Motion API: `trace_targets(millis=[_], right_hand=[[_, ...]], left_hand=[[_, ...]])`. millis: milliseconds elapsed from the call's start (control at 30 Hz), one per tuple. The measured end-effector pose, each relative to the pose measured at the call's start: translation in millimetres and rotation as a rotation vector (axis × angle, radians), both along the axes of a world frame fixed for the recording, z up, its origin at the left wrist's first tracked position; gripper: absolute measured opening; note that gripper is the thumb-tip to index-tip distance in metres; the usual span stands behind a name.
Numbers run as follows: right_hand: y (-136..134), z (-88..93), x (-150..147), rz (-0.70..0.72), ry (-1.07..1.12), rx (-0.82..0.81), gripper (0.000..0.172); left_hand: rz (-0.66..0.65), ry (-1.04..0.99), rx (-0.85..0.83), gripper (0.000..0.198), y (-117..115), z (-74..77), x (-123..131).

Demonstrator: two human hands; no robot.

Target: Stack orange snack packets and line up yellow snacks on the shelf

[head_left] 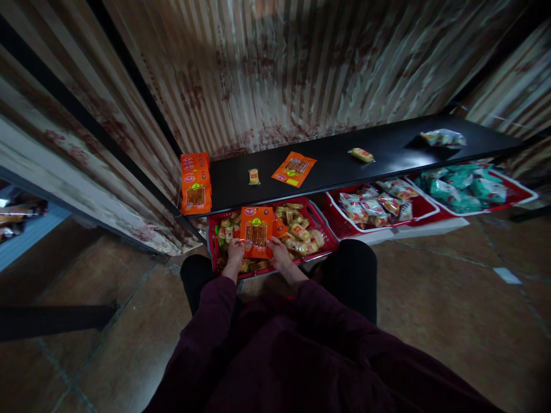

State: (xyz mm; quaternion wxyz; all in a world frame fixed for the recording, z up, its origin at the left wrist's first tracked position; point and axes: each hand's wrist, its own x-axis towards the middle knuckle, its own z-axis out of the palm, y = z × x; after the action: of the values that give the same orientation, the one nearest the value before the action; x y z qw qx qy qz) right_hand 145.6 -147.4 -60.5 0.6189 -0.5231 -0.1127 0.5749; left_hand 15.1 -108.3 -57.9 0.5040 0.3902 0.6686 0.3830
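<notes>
An orange snack packet with a window showing brown sticks is held upright over a red basket. My left hand grips its lower left edge and my right hand its lower right edge, both closed on it. Below and around it the basket is full of small wrapped snacks in clear and yellow wrappers. Part of another orange packet shows just behind the held one, to the right.
A black shelf bears an orange packet, two small yellow packets and a clear bag. A stack of orange packets stands at its left end. Red baskets of wrapped snacks and green bags stand to the right.
</notes>
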Motion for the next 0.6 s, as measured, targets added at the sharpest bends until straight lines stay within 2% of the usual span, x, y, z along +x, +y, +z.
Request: trace_targets(millis=[267,433,600], right_hand=[[1.1,-2.6,8.7,0.054,0.076,-0.089,0.023],[-0.2,-1.6,9.9,0.037,0.154,-0.048,0.023],[-2.4,3.8,8.9,0.094,0.124,-0.024,0.021]], left_hand=[[-0.006,-0.156,-0.077,0.019,-10.7,5.9,1.1],[0.002,-0.184,-0.068,0.019,-12.6,6.6,-1.4],[0.008,-0.198,-0.057,0.013,-12.7,3.3,-5.0]])
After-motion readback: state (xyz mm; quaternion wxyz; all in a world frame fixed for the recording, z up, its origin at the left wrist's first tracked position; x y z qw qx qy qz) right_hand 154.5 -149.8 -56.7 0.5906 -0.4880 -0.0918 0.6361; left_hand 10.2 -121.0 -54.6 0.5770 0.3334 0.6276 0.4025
